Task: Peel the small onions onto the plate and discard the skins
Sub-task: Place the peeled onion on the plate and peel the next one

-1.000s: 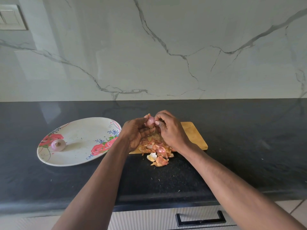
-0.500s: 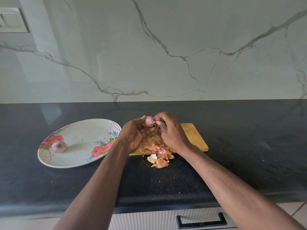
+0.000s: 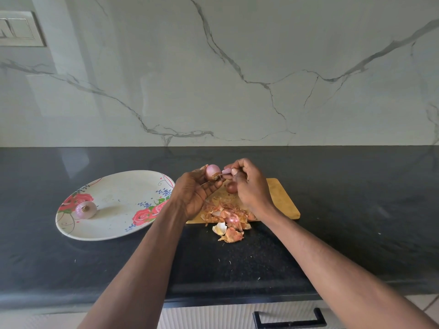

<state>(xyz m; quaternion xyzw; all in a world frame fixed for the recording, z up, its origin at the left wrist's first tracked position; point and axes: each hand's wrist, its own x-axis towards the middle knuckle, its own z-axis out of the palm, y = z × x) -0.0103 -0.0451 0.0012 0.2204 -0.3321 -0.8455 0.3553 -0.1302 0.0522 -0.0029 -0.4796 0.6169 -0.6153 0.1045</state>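
Gripping onion, left hand; right hand pinches skin. Risk: hard tug pulls onion free, drops onto board.

A pale marble wall with grey veins fills the upper frame; a switch plate sits at upper left. Below runs the glossy black speckled desk, above a white drawer front with a black handle.

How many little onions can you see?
3: one peeled onion on the plate, one held onion in the left hand, one brown onion on the cutting board. The skins or hands may hide more.
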